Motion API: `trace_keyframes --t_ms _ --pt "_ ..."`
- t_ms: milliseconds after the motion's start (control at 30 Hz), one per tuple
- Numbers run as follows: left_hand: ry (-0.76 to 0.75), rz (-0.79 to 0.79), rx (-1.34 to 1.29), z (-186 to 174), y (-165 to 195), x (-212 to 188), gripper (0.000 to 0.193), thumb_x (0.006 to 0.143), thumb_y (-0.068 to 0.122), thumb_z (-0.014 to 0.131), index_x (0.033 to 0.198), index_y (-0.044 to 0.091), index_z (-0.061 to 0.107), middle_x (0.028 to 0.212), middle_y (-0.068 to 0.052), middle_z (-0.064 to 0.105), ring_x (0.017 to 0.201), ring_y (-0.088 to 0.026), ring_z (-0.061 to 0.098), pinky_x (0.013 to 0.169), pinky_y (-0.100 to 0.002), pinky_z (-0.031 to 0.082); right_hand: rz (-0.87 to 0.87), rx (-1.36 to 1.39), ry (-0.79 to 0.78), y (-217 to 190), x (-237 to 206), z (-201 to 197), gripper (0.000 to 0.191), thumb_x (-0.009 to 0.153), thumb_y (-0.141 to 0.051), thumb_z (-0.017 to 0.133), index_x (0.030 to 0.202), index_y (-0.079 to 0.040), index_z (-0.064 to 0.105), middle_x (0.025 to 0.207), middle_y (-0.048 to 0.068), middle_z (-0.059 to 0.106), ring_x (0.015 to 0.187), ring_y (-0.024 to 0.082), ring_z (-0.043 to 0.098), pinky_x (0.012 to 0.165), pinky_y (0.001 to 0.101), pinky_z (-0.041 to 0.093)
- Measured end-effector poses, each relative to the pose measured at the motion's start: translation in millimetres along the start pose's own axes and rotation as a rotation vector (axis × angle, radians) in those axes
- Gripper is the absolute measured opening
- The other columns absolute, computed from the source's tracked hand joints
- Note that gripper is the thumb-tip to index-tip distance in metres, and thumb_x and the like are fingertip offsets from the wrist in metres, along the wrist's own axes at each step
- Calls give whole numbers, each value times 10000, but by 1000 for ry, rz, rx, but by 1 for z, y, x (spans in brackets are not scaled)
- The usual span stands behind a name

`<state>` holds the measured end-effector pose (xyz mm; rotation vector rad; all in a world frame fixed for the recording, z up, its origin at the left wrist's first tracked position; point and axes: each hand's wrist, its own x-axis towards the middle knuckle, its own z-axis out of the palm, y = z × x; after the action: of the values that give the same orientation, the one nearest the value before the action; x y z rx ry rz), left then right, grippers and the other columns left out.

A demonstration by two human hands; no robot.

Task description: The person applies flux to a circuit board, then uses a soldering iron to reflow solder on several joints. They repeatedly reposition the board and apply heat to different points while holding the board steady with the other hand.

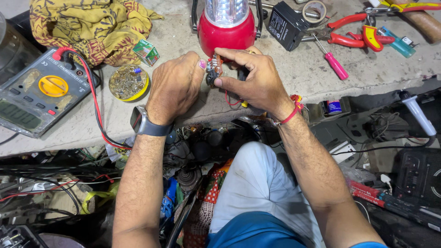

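Both hands meet over a concrete bench (294,73), just in front of a red lantern (226,32) with a clear lamp top. My right hand (257,80) pinches a small circuit part (213,70) with red wires between thumb and forefinger. My left hand (177,85), with a grey watch at the wrist, touches the same part with its thumb. A red wire (232,102) hangs below the right palm.
A grey multimeter (39,94) with red and black leads lies at left. A yellow cloth (92,25), a small green box (146,52) and a round tin of bits (128,82) sit nearby. Red pliers (349,30), a pink screwdriver (331,60) and a black battery (287,25) lie at right.
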<state>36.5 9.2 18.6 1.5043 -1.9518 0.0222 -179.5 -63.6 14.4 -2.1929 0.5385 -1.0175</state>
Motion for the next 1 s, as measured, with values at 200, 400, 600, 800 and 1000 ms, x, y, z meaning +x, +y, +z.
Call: trace_keyframes --t_ms 200,400,600,800,1000 --pt "14 -73 3 -3 3 -1 256 1085 228 549 926 28 564 798 -231 653 761 -482 622 633 -573 449 15 -22 -4 0 0 0 589 862 -201 904 1381 -55 669 1121 83 748 1025 159 645 947 295 537" --pt "6 -45 -22 -3 4 0 228 1081 212 543 951 24 546 826 -222 656 789 -470 630 656 -562 459 9 -13 -5 0 0 0 600 862 -208 910 1389 -60 664 1138 76 754 1006 153 629 935 289 537" --pt "5 -15 -52 -4 4 -1 177 1073 188 528 999 28 545 878 -222 666 810 -472 628 665 -561 459 0 -22 -1 0 0 0 588 866 -193 908 1386 -59 668 1130 83 744 1033 157 642 947 296 535" --pt "-29 3 -30 -4 2 -2 183 1102 180 505 1009 23 519 896 -225 649 839 -474 623 689 -561 459 1 -20 -2 -1 0 0 587 868 -187 906 1387 -57 664 1125 79 746 1016 156 639 941 293 535" --pt "-21 4 -59 -1 2 -2 171 1104 192 517 1058 29 529 964 -220 651 887 -471 623 723 -547 470 14 -3 6 -1 -1 0 589 868 -176 904 1391 -53 663 1087 85 737 1000 157 630 929 289 530"
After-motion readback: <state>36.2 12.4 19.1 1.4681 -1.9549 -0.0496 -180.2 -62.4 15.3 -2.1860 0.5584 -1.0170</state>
